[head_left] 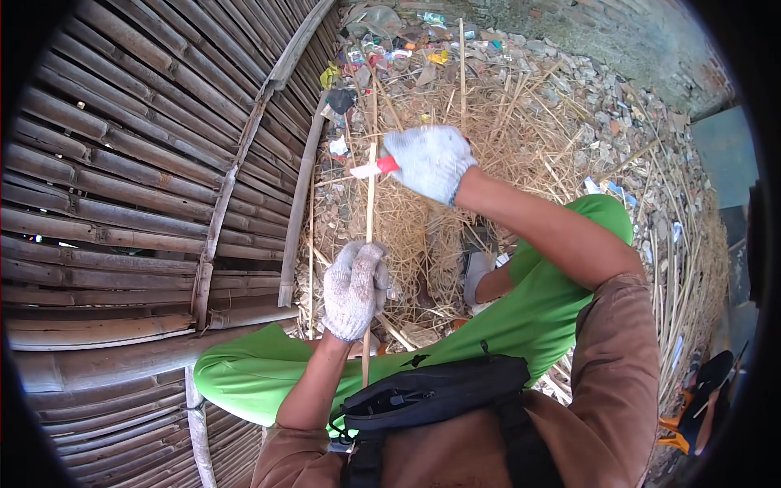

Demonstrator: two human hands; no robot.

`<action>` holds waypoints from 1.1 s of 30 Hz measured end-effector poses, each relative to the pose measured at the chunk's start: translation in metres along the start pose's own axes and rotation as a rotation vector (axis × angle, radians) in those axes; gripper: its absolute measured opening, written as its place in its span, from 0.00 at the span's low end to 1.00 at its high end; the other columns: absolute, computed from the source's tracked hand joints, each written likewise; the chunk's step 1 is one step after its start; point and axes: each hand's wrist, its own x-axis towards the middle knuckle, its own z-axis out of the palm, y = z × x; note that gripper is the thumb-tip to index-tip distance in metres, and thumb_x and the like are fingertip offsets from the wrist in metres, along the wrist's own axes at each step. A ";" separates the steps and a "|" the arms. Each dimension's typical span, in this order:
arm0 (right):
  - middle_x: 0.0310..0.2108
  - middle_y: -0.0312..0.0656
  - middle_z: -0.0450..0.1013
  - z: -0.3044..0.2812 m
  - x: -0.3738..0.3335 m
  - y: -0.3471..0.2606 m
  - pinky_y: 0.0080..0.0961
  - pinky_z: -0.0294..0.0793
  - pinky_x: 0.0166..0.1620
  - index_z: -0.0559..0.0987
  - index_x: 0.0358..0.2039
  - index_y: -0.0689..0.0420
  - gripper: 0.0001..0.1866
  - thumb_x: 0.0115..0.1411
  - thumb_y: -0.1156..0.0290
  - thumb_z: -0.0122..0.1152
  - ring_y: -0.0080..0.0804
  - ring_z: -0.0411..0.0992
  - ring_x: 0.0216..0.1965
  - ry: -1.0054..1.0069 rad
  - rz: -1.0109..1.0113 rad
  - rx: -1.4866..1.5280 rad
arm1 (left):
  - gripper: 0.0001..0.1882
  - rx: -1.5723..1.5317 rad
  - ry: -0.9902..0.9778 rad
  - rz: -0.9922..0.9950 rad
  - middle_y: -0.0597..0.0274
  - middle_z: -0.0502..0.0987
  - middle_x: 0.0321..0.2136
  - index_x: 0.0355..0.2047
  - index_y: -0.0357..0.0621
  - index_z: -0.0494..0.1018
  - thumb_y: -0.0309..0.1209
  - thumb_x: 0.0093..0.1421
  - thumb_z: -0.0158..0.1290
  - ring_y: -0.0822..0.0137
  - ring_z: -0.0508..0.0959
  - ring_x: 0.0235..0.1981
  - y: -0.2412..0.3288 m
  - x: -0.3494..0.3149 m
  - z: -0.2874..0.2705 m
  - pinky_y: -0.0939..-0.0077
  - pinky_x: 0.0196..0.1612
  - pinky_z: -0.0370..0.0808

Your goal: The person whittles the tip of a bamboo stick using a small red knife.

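Observation:
A thin, pale bamboo strip stands lengthwise in front of me, its lower end passing down over my lap. My left hand, in a soiled white knit glove, is closed around its lower part. Farther up, my right hand, also gloved, grips a small knife with a red handle. The knife's light blade points left and crosses the strip near its upper end. Most of the handle is hidden inside the right glove.
A bamboo slat wall rises close on the left. Bamboo shavings cover the rubble ground ahead, with scattered litter at the far side. Long thin strips lie on the right. A black waist bag rests at my lap.

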 end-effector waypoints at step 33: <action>0.39 0.51 0.84 -0.031 0.031 0.109 0.54 0.84 0.43 0.81 0.46 0.53 0.19 0.72 0.50 0.56 0.52 0.85 0.40 0.125 0.383 0.000 | 0.14 -0.266 -0.136 -0.015 0.65 0.69 0.18 0.49 0.34 0.72 0.36 0.79 0.49 0.74 0.65 0.09 -0.009 -0.001 -0.012 0.79 0.11 0.63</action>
